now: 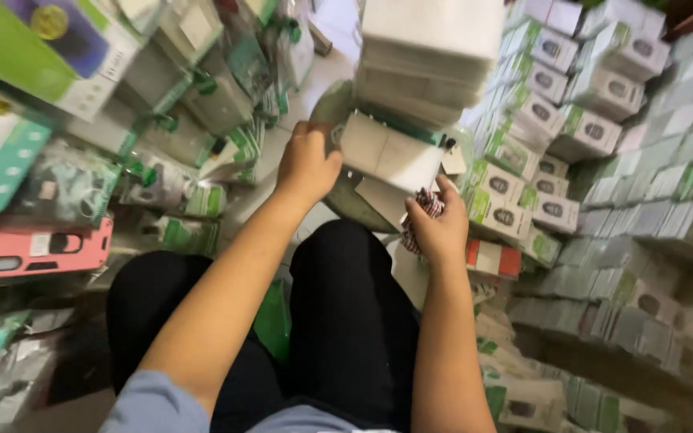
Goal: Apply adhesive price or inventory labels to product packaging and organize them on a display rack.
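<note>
stacked white-and-green boxes [523, 212] crowd both sides. i steady the flat white packet [391, 152] level while sliding it clear. left hand [306, 164] curls closed on its left edge; right hand [436, 224], thumb up, pinches a patterned bundle [423, 210] under the packet, 2 forearms extended forward.

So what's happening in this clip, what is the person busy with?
A seated person reaches both hands to a white flat box at the bottom of a tall stack of white boxes. The left hand grips its left edge; the right hand touches its lower right corner while also holding a small dark patterned item. Stacks of small white-and-green boxes stand to the right, and bagged phone cases to the left.
</note>
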